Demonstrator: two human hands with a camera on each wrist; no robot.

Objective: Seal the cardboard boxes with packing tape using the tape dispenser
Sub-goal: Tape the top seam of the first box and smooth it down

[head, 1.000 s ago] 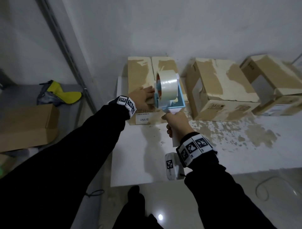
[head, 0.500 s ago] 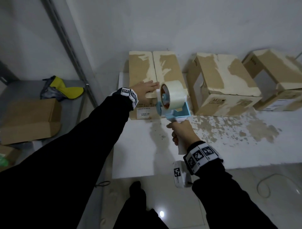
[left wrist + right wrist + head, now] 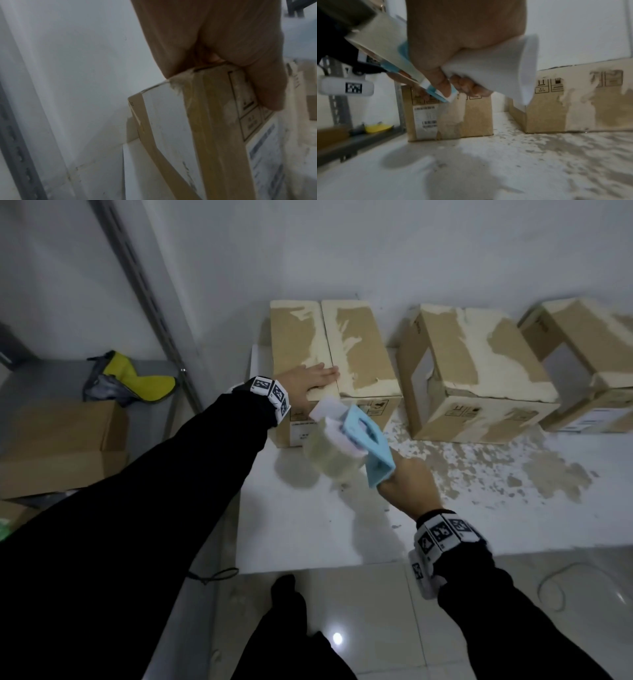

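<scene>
Three worn cardboard boxes stand in a row against the wall on the white table [image 3: 308, 529]. My left hand [image 3: 308, 380] lies flat with straight fingers on the near top edge of the left box [image 3: 356, 361], with its thumb down the box's front face [image 3: 267, 86]. My right hand [image 3: 407, 487] grips the white handle [image 3: 488, 71] of the blue tape dispenser [image 3: 366, 443]. The dispenser is tilted leftward in front of the left box's front face, and its clear tape roll [image 3: 332, 457] hangs low, blurred by motion.
The middle box [image 3: 479, 378] and the right box [image 3: 589, 361] stand further right; scraps of torn paper litter the table in front of them. To the left, a grey shelf carries a brown box [image 3: 58, 446] and a yellow item [image 3: 137, 374]. A cable lies on the tiled floor.
The right hand has pulled the dispenser down off the left box's top to its front face and tipped it leftward. The left hand has flattened along the box's near top edge.
</scene>
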